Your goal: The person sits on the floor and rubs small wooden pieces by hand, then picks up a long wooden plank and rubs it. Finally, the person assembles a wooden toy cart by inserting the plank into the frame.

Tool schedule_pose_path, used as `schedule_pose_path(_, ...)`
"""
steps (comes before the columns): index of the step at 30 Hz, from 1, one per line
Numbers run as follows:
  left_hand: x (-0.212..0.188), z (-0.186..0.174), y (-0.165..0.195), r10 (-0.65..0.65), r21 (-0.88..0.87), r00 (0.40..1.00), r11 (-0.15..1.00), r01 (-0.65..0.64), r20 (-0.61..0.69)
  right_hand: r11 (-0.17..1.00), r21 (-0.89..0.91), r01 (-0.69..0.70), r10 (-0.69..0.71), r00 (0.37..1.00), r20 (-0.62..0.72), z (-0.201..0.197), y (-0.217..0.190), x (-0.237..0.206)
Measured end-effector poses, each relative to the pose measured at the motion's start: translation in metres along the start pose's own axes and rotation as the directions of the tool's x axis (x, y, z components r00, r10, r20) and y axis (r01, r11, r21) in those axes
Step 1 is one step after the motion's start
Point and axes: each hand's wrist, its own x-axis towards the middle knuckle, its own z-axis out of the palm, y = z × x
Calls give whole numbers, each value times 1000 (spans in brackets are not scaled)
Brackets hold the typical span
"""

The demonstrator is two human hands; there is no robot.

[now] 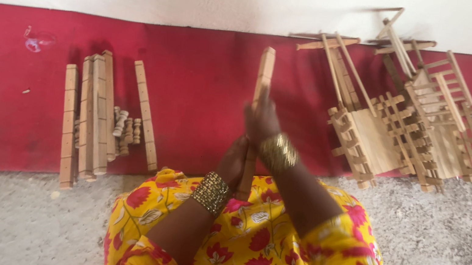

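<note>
Fingers of the right hand point(261, 121) clenched around a long pale wooden slat point(264, 76), gripping it about midway up its length. Slat held nearly upright in front of the body, its squared top end standing against the red band of the wall point(205, 85), its lower end running down between the two wrists toward the lap. Left hand point(233, 162) lower down, fingers wrapped on the same slat near its bottom, just beneath and touching the right hand. Gold beaded cuff point(278, 152) on the right wrist, a matching one point(212, 192) on the left. Forearms coming out of a yellow garment with red flowers point(257, 246), spread over the knees. Beyond the hands, to the left, a bundle of similar long slats point(89, 118) leaning against the red wall, well apart from the held one, with a few short turned wooden pegs point(125, 129) tucked among them. To the right, several finished wooden folding racks point(410, 120) with ladder-like crosspieces propped against the wall, overlapping one another. Underneath everything, a rough grey floor point(2, 216) strewn with pale shavings or grit. White wall above the red band.
</note>
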Motion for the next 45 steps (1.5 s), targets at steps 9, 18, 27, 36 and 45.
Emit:
schedule_pose_path(9,-25,18,6,-243,-90,960,962,257,142,929,-162,-333,350,933,86,-57,76,97)
schedule_pose_path(18,42,-26,13,-150,-424,958,905,34,-243,720,611,-330,162,935,315,43,-20,-47)
schedule_pose_path(27,49,-45,2,125,-348,920,900,-263,-373,886,452,-99,-143,871,471,3,-40,-69)
schedule_pose_path(36,24,-29,0,213,617,958,785,-49,-194,975,-62,215,-183,925,334,17,-22,24)
schedule_pose_path(45,41,-54,5,85,-8,960,996,-90,-266,858,368,359,-462,853,244,7,-25,-83)
